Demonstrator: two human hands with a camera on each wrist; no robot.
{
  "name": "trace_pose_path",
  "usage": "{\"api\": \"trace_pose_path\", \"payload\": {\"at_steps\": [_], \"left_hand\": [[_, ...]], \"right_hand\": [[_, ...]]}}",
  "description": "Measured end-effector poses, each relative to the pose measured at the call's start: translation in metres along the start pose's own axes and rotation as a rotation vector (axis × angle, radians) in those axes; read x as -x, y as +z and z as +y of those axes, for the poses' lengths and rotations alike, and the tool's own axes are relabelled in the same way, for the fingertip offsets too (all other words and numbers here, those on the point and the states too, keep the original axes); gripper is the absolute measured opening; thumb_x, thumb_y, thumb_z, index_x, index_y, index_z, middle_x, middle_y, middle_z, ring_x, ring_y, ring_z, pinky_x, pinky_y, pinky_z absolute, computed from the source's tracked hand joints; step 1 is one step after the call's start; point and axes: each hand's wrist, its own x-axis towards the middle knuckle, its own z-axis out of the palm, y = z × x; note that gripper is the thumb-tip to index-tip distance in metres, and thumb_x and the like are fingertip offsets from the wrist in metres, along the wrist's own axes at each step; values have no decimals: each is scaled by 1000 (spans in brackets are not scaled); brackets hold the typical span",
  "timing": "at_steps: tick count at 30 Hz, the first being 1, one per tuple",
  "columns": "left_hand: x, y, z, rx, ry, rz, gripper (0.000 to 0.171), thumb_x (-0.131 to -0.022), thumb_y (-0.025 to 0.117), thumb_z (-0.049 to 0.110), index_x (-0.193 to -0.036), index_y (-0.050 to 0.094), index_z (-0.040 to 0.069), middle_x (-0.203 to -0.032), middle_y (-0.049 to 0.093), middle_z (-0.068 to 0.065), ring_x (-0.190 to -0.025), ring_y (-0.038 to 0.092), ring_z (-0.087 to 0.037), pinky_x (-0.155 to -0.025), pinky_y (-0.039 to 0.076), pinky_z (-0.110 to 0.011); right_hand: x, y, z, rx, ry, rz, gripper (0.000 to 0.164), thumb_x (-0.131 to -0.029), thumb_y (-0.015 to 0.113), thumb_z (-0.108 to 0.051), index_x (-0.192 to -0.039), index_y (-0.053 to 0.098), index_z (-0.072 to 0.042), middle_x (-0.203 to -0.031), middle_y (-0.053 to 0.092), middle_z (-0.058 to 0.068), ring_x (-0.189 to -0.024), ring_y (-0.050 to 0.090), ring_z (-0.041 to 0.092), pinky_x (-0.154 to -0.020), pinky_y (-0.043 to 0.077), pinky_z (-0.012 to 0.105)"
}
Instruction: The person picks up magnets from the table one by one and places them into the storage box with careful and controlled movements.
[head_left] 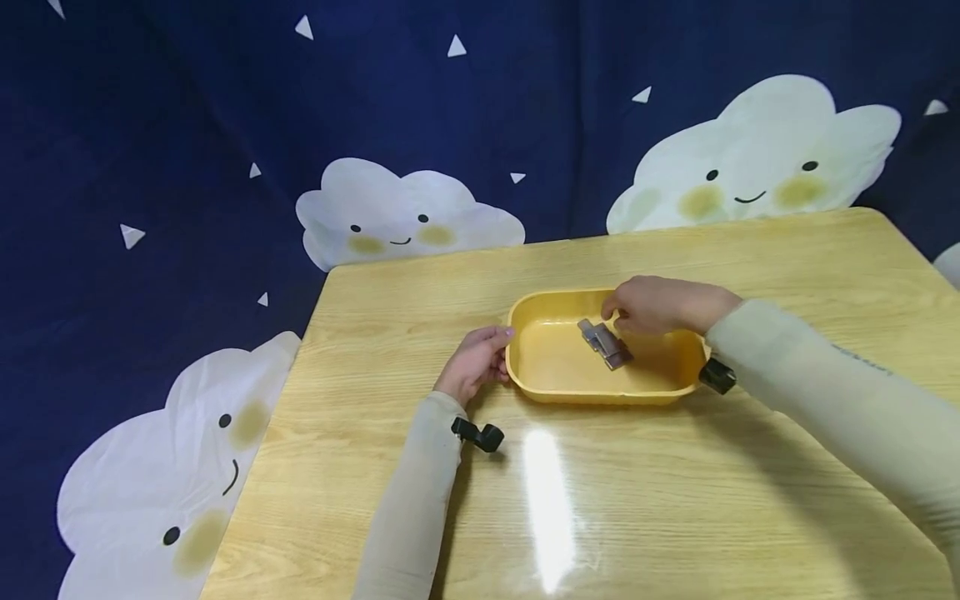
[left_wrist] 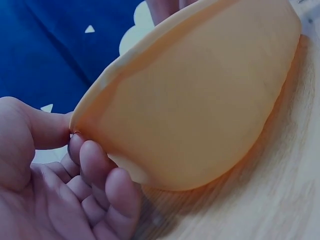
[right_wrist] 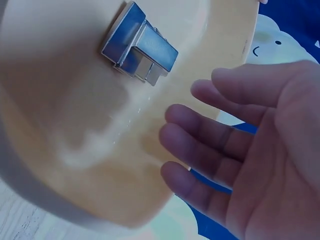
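Note:
A yellow plastic tray (head_left: 551,358) with rounded corners and raised walls sits on the table. My left hand (head_left: 472,362) pinches its left rim; in the left wrist view the thumb lies over the edge and the fingers curl under the tray wall (left_wrist: 200,100). Inside lies a shiny metal clip-like piece (head_left: 606,344) with a flat plate, a raised part and a small tab (right_wrist: 147,70); its exact kind is unclear. Over the tray's right part hovers my right hand (head_left: 660,304), fingers loosely bent and holding nothing, close to the metal piece but apart from it.
The light wood table (head_left: 360,350) extends around the tray, with a bright glare spot in front. Behind it hangs a dark blue cloth (head_left: 187,125) with clouds and triangles. A black wrist camera mount (head_left: 477,434) sits on each sleeve.

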Motion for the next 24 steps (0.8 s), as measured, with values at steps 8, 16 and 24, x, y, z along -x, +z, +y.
{"api": "trace_pose_path", "payload": {"at_steps": [8,16,24], "left_hand": [[2,0,0,-22,8,13,25,-103,52,25,-98,55,1,-67,51,1,-55,48,-11,-53,48,-23],[2,3,1,-26,0,24,24,-103,52,26,-99,56,3,-67,52,1,-55,48,-11,-53,48,-23],[4,2,2,-30,-6,36,26,-103,52,27,-100,57,2,-68,53,0,-56,48,-11,-53,48,-23]], "right_hand": [[3,-1,3,10,-52,184,18,-91,62,-6,-107,71,-4,-98,68,8,-90,60,23,-88,53,45],[11,0,5,50,-33,307,19,-90,66,-8,-108,72,-5,-107,68,11,-101,63,31,-96,52,50],[25,-2,5,60,-36,362,17,-88,67,-5,-104,72,-3,-104,69,12,-101,63,33,-95,52,51]]}}
